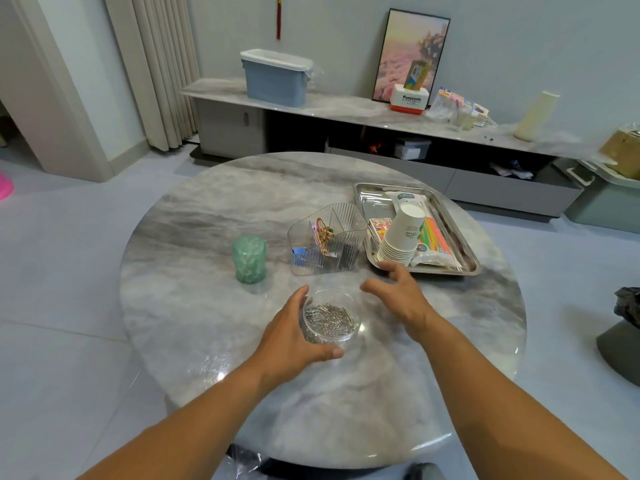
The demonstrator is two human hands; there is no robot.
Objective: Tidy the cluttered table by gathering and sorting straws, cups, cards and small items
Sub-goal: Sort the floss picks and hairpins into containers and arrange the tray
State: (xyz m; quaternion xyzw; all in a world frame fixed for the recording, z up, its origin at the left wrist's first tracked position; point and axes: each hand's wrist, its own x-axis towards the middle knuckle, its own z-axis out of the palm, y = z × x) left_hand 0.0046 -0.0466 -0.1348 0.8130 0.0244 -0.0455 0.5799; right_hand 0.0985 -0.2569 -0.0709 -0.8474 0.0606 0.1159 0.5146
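Sitting toward the near edge of the table, the clear dish of paper clips is round, so no long axis to line up with. Left hand already cups its left side, thumb and fingers curled round the rim. Right hand hangs just beside it on the right, fingers spread wide, holding nothing. My guess is it goes to the divided organizer, straight behind, toward the far edge.
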